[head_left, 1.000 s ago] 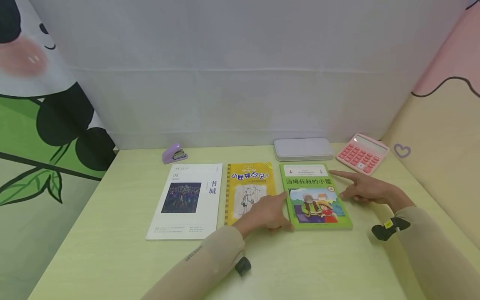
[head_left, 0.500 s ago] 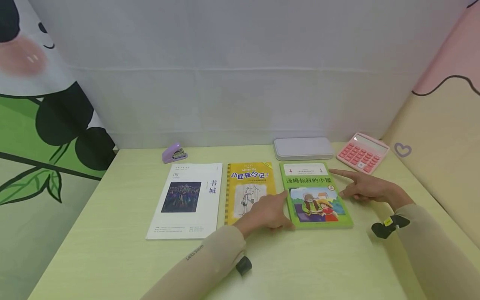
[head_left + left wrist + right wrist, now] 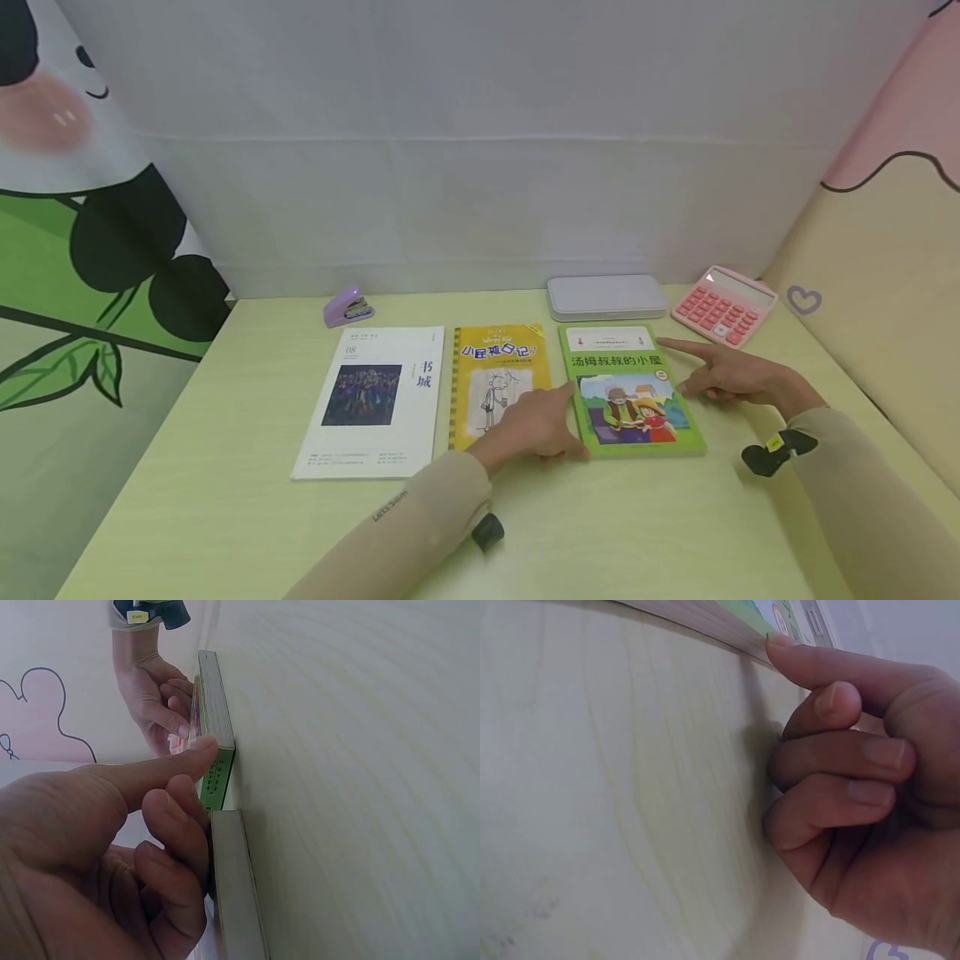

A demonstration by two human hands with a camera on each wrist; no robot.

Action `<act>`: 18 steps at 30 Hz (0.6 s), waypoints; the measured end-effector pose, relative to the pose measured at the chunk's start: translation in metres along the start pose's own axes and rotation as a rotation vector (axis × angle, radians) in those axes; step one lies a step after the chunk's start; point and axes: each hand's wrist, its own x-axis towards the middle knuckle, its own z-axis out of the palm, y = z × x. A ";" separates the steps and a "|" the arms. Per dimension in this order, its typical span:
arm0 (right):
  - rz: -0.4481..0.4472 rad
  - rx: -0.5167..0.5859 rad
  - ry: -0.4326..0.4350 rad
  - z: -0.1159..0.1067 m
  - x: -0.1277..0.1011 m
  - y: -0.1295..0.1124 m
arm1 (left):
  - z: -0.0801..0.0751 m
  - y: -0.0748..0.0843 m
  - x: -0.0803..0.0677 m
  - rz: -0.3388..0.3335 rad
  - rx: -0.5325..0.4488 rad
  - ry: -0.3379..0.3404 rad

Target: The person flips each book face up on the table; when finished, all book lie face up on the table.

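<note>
A green storybook [image 3: 637,408] with two cartoon figures on its cover lies flat on the table between my hands. My left hand [image 3: 536,423] reaches over the yellow book [image 3: 498,358], its thumb and forefinger extended against the green book's left edge. In the left wrist view, the thumb [image 3: 176,766] touches the corner of the green book's edge, the other fingers curled loosely. From the other side, my right hand [image 3: 731,375] has its straight forefinger and thumb at the right edge. Its remaining fingers [image 3: 840,757] are bent and hold nothing.
Left of the yellow book lies a larger white book [image 3: 367,442]. Along the back stand a purple stapler [image 3: 348,307], a pale flat case [image 3: 607,297] and a pink calculator [image 3: 725,307]. A grey-white cloth [image 3: 480,200] hangs behind the table [image 3: 600,533].
</note>
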 end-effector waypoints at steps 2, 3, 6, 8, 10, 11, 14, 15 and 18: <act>0.001 0.006 -0.004 0.000 0.000 0.000 | 0.000 0.000 0.000 -0.002 0.002 -0.001; 0.003 0.009 -0.005 0.000 0.000 0.000 | 0.000 0.000 0.000 -0.003 0.004 -0.001; 0.003 0.017 -0.012 0.000 0.000 0.000 | 0.000 0.001 -0.001 -0.006 0.007 -0.001; 0.000 0.018 -0.016 0.000 0.000 -0.001 | -0.001 0.001 -0.002 -0.009 0.008 0.002; -0.002 0.018 -0.016 0.000 0.000 -0.001 | -0.001 0.002 -0.003 -0.011 0.007 0.003; -0.001 0.019 -0.016 0.000 0.000 -0.001 | -0.001 0.002 -0.003 -0.012 0.006 0.003; 0.001 0.021 -0.013 0.000 0.000 -0.001 | -0.001 0.003 -0.003 -0.012 0.004 0.003; -0.003 0.022 -0.015 0.000 0.000 -0.001 | -0.001 0.003 -0.003 -0.012 0.003 0.002; -0.009 0.025 -0.019 0.000 -0.001 -0.001 | -0.001 0.003 -0.003 -0.012 0.002 0.003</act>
